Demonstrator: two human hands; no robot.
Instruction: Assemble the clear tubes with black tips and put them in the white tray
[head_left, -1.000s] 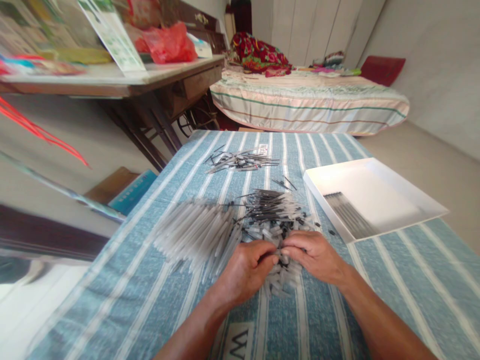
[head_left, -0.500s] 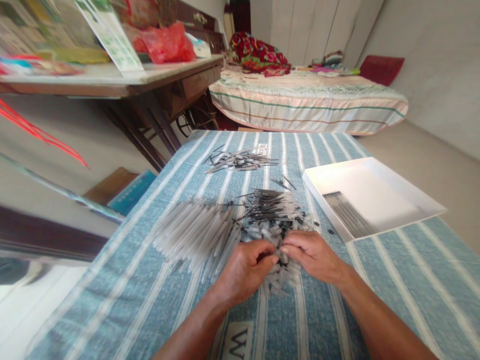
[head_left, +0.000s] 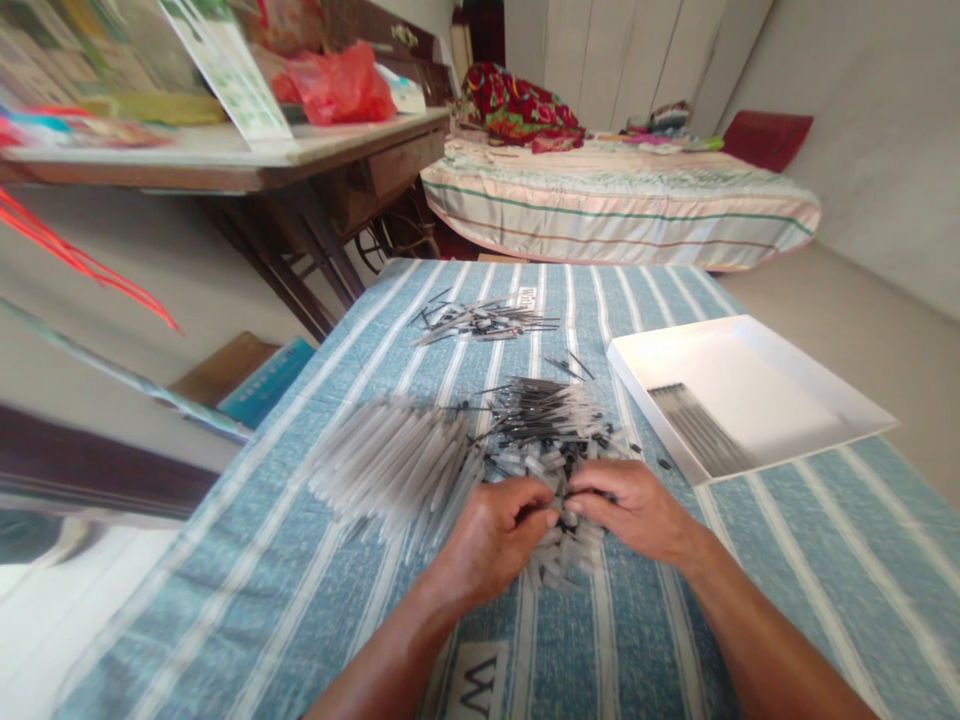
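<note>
My left hand (head_left: 502,525) and my right hand (head_left: 626,508) face each other over a heap of small translucent pen caps (head_left: 559,560). The fingertips of both are pinched together; whatever is between them is too small and hidden to make out. To the left of my left hand lies a stack of long translucent pen barrels (head_left: 397,450). Beyond the hands sits a pile of thin refills with dark ends (head_left: 544,410), with small black plugs (head_left: 600,440) scattered at its near side.
A shallow white box (head_left: 787,400) at the right holds a row of assembled pens (head_left: 697,430). Farther back lies a loose pile of thin parts (head_left: 484,320). A striped cloth (head_left: 300,600) covers the table. A wooden desk (head_left: 300,170) stands left, a bed (head_left: 615,210) beyond.
My right hand has shifted very slightly to the right, its fingertips a little farther from the left ones. The left hand stays almost in place, still pinched.
</note>
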